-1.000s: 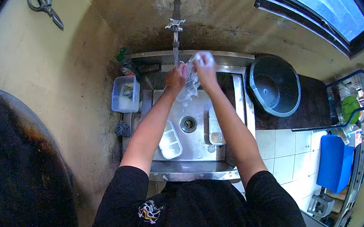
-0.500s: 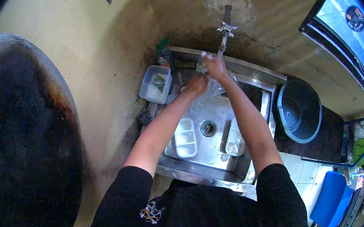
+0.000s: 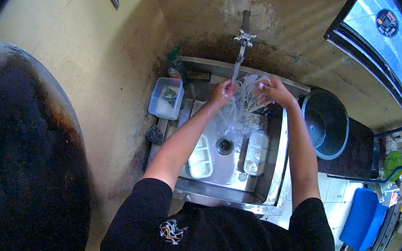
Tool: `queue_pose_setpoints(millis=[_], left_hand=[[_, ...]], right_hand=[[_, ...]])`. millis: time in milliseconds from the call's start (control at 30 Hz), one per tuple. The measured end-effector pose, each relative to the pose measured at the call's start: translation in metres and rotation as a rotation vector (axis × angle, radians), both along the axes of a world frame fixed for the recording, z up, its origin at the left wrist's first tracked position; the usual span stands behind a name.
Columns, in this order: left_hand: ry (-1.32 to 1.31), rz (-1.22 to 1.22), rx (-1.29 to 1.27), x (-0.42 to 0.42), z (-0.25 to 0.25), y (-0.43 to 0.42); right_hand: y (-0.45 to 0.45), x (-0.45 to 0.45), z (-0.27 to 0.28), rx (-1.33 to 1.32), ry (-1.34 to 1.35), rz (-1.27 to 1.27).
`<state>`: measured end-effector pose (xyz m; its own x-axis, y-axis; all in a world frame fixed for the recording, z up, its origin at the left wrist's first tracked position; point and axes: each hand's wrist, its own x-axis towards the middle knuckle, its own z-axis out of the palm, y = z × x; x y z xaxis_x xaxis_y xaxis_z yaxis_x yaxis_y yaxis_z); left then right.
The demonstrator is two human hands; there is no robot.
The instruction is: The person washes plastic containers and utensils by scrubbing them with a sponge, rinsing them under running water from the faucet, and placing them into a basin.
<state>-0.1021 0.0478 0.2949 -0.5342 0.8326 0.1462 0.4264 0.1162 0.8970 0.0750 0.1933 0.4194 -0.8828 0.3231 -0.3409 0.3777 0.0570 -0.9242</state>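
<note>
Water runs from the tap [image 3: 244, 39] and sprays in white streaks over the back of the steel sink [image 3: 228, 171]. At the left of the stream is my left hand [image 3: 222, 93], its fingers curled in; spray and a clear shape hide what they hold. My right hand [image 3: 274, 91] is at the right of the splash, fingers apart and slightly blurred, with nothing plainly in them. Below, a white compartment tray [image 3: 200, 160] lies left of the drain [image 3: 224, 146]. A clear, wet rectangular container [image 3: 256, 154] lies right of it.
A plastic tub [image 3: 167, 98] with a scouring pad stands at the left rim, near a green-topped bottle [image 3: 174, 60] and a dark scrubber [image 3: 154, 134]. A dark basin [image 3: 325, 125] stands right, beside a blue wire rack [image 3: 396, 152]. A blackened round pan [image 3: 29, 155] is at far left.
My hands have moved apart. The right went from in front of the tap out to the right, its fingers spreading; the left came up to the stream. Water now splashes widely between them.
</note>
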Motion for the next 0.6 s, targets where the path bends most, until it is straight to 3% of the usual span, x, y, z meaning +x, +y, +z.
queue_pose_setpoints(millis=[133, 200, 233, 267, 300, 333, 367, 400, 433, 500, 533, 600], left_hand=[[0.236, 0.149, -0.159, -0.007, -0.032, -0.038], [-0.95, 0.375, -0.371, -0.003, -0.005, -0.042], [-1.208, 0.197, -0.42, -0.008, 0.013, -0.043], [-1.207, 0.206, -0.418, -0.009, 0.033, -0.043], [-1.292, 0.005, -0.312, -0.009, 0.052, -0.042], [-1.364, -0.201, -0.2, -0.01, 0.061, -0.036], [-1.259, -0.093, -0.249, -0.022, 0.009, -0.013], [-1.256, -0.088, -0.248, -0.018, 0.025, -0.02], [-1.118, 0.001, -0.238, -0.013, 0.04, -0.03], [-0.978, 0.087, -0.23, -0.013, 0.05, -0.04], [-0.925, 0.021, -0.238, -0.015, 0.048, -0.043], [-0.88, -0.079, -0.276, -0.02, 0.059, -0.048]], right_hand=[[-0.008, -0.018, 0.011, 0.133, -0.064, 0.011], [-0.02, -0.037, -0.021, 0.442, 0.029, 0.079], [-0.021, -0.053, -0.058, 0.968, 0.112, 0.174], [-0.043, -0.06, -0.055, 0.956, 0.004, 0.179], [-0.074, -0.066, -0.051, 0.942, -0.102, 0.185], [-0.098, -0.069, -0.052, 0.956, -0.009, 0.156], [-0.111, -0.071, -0.052, 0.968, 0.084, 0.127], [-0.11, -0.074, -0.061, 0.994, 0.426, 0.144], [-0.098, -0.073, -0.068, 0.992, 0.431, 0.144], [-0.085, -0.069, -0.036, 0.165, 0.033, 0.086], [-0.083, -0.068, -0.023, -0.055, -0.015, -0.045], [-0.063, -0.077, -0.045, -0.342, 0.161, -0.294]])
